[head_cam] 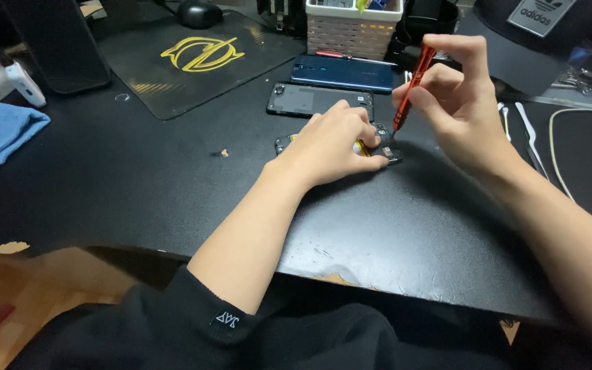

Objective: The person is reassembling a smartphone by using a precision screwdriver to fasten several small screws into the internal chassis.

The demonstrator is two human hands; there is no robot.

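Fingers (358, 130) of the left hand (330, 144) curl down over an opened phone (386, 140) lying flat on the black desk (173, 185), pinning it; only its dark edges and a bit of yellow show past the knuckles. Just right of it, the right hand (457, 103) pinches a red screwdriver (411, 88) between thumb and forefinger, the shaft tilted, its tip down at the phone's upper right corner, touching or nearly so. Both forearms reach in from the near edge of the desk, where the surface is chipped, and a black sleeve sits at the left elbow.

Just beyond the left hand lies a dark back frame (320, 101), flat and apart from the opened phone. Behind that rests a blue phone cover (342, 72), with a second red-handled tool (351, 57) beside its far edge. To the right of the right wrist lie white tweezers (530, 133) and a pale cable (556, 147).

Farther left, a black mat (193, 55) with a yellow emblem covers the desk, and a blue cloth (1, 130) sits at the far left edge. At the back stand a white basket (352, 27) and a black mouse (199, 12).
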